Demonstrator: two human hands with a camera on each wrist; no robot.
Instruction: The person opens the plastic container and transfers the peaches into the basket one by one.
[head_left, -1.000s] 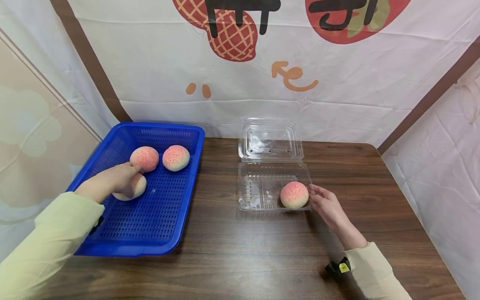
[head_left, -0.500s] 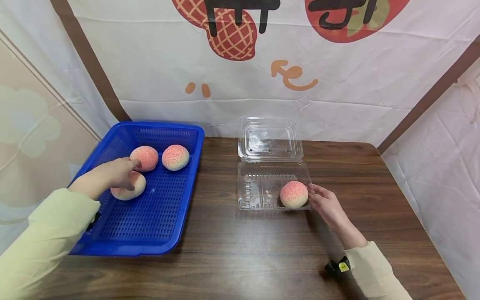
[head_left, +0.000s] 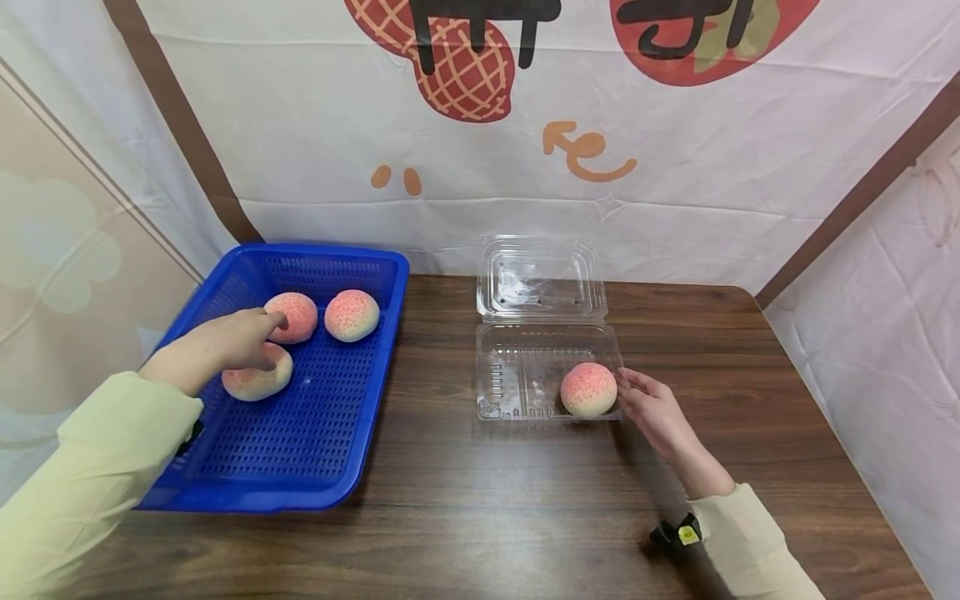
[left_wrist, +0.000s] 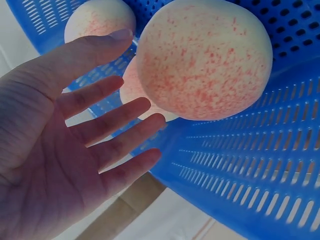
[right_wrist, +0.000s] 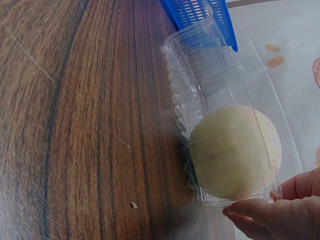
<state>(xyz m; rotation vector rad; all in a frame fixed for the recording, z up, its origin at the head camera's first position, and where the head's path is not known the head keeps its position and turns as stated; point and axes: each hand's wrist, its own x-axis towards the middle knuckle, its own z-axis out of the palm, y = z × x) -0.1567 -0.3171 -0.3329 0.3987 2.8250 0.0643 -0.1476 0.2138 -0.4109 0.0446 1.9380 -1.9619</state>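
My left hand (head_left: 236, 342) hovers over the blue basket (head_left: 375, 400), its fingers extended and spread in the left wrist view. Beneath it lies a round pink-and-cream peach bun (head_left: 258, 379), partly covered by the hand in the head view. Two similar buns sit farther back, a left one (head_left: 296, 319) and a right one (head_left: 352, 316). On the right, another peach bun (head_left: 588, 390) rests in the right front part of a clear plastic clamshell box (head_left: 501, 392). My right hand (head_left: 656, 412) pinches the box's right edge between thumb and fingers (right_wrist: 260, 210).
The box's lid (head_left: 540, 279) stands folded back near the printed cloth (head_left: 300, 125) behind the table. Brown wood-grain tabletop (head_left: 465, 500) runs between basket and box and along the front. More cloth (head_left: 900, 292) hangs at the right side.
My left hand has loosened its fingers from around the front bun, rising and drawing slightly left. That bun stays in the basket. The right hand and the box hold still.
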